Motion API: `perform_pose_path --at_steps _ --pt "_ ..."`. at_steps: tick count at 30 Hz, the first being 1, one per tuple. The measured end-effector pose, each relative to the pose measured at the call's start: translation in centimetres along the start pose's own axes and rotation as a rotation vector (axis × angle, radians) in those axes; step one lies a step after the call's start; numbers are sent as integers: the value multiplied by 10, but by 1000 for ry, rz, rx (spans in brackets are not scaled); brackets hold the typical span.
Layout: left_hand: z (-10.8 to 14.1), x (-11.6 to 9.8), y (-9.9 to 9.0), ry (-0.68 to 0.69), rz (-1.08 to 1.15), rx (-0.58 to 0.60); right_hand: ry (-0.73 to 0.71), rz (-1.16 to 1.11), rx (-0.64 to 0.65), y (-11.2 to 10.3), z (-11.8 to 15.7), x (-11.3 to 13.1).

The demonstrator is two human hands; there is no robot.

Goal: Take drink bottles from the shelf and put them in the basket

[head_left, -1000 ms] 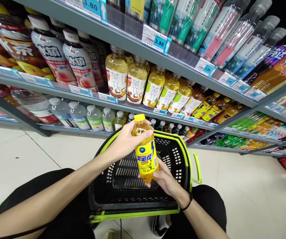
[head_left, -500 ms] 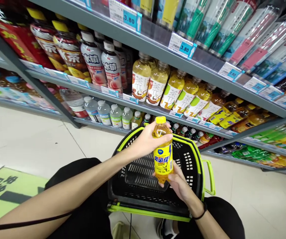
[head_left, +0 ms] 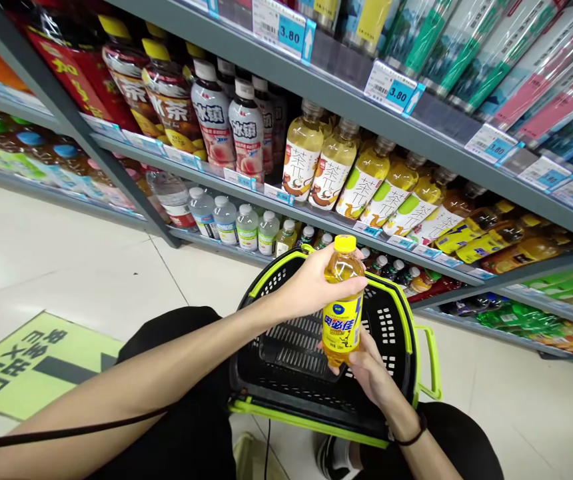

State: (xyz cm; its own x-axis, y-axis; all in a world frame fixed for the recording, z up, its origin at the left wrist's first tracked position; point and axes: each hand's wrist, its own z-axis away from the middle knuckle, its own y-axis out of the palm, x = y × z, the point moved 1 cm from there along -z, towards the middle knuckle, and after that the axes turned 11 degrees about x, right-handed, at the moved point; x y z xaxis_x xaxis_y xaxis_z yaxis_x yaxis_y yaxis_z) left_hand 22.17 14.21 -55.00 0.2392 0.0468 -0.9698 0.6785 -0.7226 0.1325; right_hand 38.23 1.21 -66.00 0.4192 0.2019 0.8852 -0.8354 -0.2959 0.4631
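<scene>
Over the black shopping basket (head_left: pixel 286 400) with lime-green trim, a yellow drink bottle (head_left: pixel 342 313) is held upright, label towards me. My left hand (head_left: pixel 311 283) is closed around its upper part, just under the yellow cap, thumb across the front. Underneath, my right hand (head_left: pixel 366 367) grips the bottle's base, its fingers partly hidden behind the bottle. The basket's slotted floor shows beneath, and its green handle (head_left: pixel 431 363) sticks out on the right.
Ahead stands a grey shelf rack holding tea bottles (head_left: pixel 334 163), peach drink bottles (head_left: pixel 246 130) and clear bottles (head_left: pixel 247 227) low down. Price tags (head_left: pixel 394 88) line the shelf edges. A green floor sign (head_left: pixel 31 363) lies at left on the tiled floor.
The whole view has shifted, so shelves, basket and hands appear a little further right. Both hands keep the same hold on the bottle.
</scene>
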Motion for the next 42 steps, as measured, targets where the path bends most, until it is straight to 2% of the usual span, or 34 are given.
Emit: perform_pose_path --at_steps 18,21,25,28,30,33,35,38,42 --pt "-5 4 -6 11 30 -20 20 9 15 10 -1 9" --pt "-7 7 -10 32 129 14 10 -24 57 9 0 13" --pt "-10 12 -14 51 373 68 -6 -143 166 11 2 21" --pt "-12 11 -15 81 412 73 -12 -155 202 16 2 24" --pt "-14 11 -15 108 352 36 -33 -65 155 18 -1 22" --pt "-16 11 -16 126 248 -82 -86 144 -72 19 -5 15" --pt "-16 12 -16 108 210 -161 -93 215 -156 18 -7 13" --pt "-16 13 -19 84 168 -174 -98 148 -55 17 -5 15" --pt "-15 9 -22 131 187 -17 -101 -47 115 20 1 22"
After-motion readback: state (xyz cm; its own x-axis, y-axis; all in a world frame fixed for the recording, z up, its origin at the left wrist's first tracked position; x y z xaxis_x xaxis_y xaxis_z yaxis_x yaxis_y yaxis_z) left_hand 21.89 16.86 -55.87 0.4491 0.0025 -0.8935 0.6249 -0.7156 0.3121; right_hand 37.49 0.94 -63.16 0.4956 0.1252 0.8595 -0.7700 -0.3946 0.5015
